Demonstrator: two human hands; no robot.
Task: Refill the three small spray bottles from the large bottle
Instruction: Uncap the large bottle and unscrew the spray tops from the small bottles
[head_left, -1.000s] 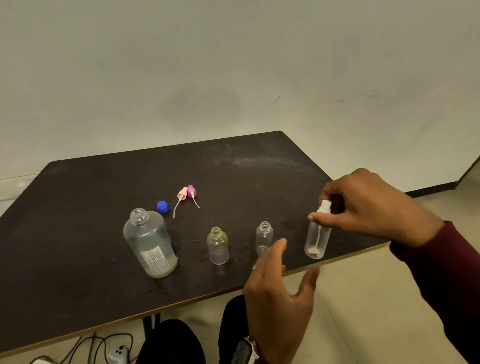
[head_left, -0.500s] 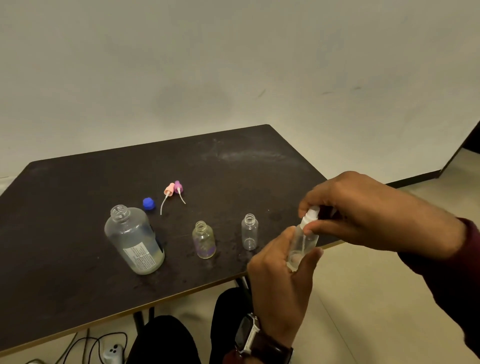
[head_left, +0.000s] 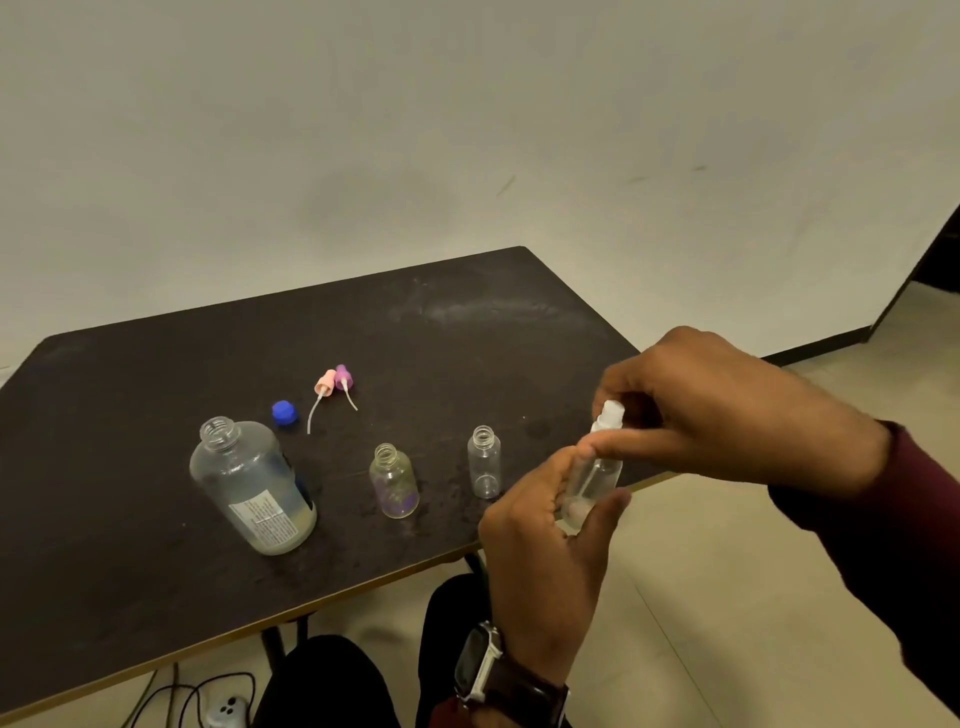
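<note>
A small clear spray bottle (head_left: 592, 478) with a white spray head (head_left: 610, 413) is held tilted above the table's front right edge. My left hand (head_left: 545, 545) grips its body from below. My right hand (head_left: 727, 410) pinches the white head with thumb and fingers. On the dark table (head_left: 130, 571) stands the large clear bottle (head_left: 254, 488), uncapped, with a little liquid at the bottom. Two small uncapped bottles stand to its right: a purple-tinted one (head_left: 394, 481) and a clear one (head_left: 484, 461).
A blue cap (head_left: 284, 413), a pink spray head (head_left: 324, 385) and a purple spray head (head_left: 343, 378) with dip tubes lie behind the bottles. A cable and a small device (head_left: 223, 709) lie on the floor under the table. My knees show below the front edge.
The third small bottle has left the table and now sits in my left hand near the edge. My right hand stays on its white head. The view has shifted a little.
</note>
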